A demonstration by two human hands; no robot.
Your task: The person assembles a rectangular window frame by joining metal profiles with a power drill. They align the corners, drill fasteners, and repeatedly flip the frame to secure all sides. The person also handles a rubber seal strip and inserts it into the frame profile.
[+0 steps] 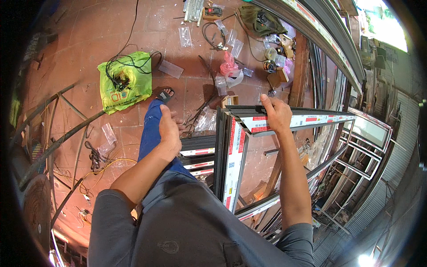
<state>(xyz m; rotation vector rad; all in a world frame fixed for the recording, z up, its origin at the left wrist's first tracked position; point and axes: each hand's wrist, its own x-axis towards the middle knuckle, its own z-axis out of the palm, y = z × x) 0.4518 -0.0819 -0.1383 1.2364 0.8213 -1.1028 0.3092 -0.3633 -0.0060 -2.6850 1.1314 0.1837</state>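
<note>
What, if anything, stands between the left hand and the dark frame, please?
Nothing visible does: an open gap separates the left hand from the dark frame. The clear plastic wrap seen across that gap appears to lie on the floor below. The right hand is on the frame.

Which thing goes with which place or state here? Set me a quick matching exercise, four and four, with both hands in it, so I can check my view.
Things
1. Right hand
2. Left hand
3. Yellow-green bag
4. Pink plastic

Places or states
A. Crumpled, beside a piece of white plastic
B. On the upper bar of the dark frame
C. With a black cable lying across it
D. Over the blue trouser leg, apart from the frame

Pairs: 1-B, 2-D, 3-C, 4-A
</note>
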